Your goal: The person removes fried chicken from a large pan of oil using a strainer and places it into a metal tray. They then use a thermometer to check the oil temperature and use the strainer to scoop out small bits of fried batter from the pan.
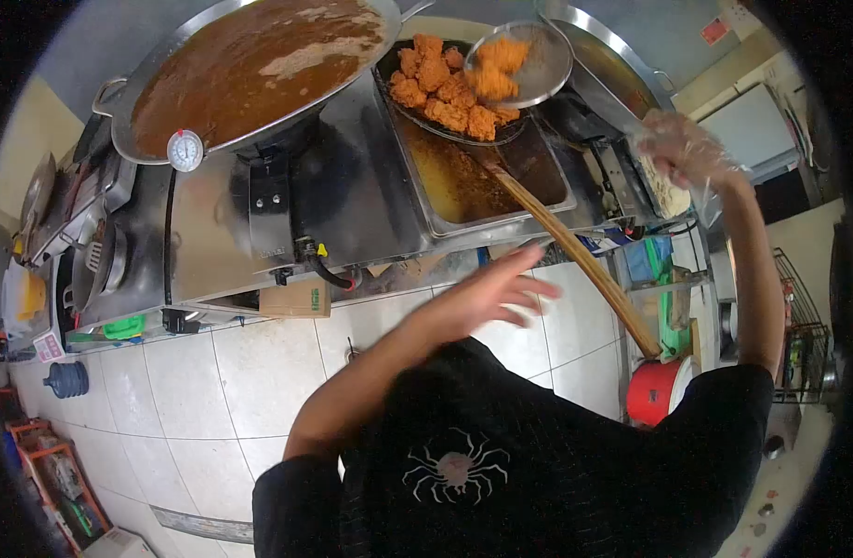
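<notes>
My right hand [691, 153], in a clear plastic glove, is closed on the handle of a round metal skimmer [545, 79]. Orange-brown fried pieces [498, 67], blurred and looking like fried chicken, are at the skimmer's left side. More fried chicken pieces [436, 79] fill a dark wire strainer [487, 141] just left of it. A long wooden handle [589, 265] slants from the strainer down to the right. My left hand [487, 298] is bare and blurred, its fingers spread and empty, apart from that handle in the air.
A wide pan of brown oil [250, 70] with a clipped dial thermometer [185, 150] stands at upper left. Below the strainer sits a rectangular oily tray [463, 191]. Another oil pan [621, 70] is behind the skimmer. A red container [651, 391] stands by the handle's end.
</notes>
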Available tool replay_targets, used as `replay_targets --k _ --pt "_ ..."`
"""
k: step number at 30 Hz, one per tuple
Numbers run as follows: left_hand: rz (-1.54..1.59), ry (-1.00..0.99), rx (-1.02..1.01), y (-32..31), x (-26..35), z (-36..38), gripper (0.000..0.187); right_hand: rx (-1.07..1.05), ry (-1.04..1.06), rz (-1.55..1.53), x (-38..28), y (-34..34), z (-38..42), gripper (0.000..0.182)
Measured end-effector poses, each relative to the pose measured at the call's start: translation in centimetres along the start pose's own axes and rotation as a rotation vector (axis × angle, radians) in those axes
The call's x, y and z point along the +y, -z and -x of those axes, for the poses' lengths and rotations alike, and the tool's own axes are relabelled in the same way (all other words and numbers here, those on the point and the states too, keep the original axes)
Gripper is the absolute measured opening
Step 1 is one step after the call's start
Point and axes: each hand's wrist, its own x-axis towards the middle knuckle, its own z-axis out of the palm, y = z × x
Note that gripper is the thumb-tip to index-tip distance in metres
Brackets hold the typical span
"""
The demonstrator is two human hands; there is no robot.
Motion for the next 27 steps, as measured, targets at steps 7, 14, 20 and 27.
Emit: replay_targets --k 7,14,20,27 --pt "0.203 -0.152 -0.063 -6.0 1.4 -6.2 0.026 -0.066 -0.036 0.104 0.4 -0.5 -0.2 0.061" --pt "0.164 -0.116 0.029 -7.2 3.8 -5.2 0.015 -0.062 0.058 0.154 -0.1 1.7 -1.3 0.023" --pt "0.133 -0.108 0.061 -7.0 3.6 -5.4 0.015 -0.073 0.033 0.208 -0.2 3.0 -4.6 0.031" --pt "0.127 -0.097 0.094 -7.6 4.3 -5.1 0.016 -0.203 0.222 0.246 -2.2 6.7 -5.9 0.024"
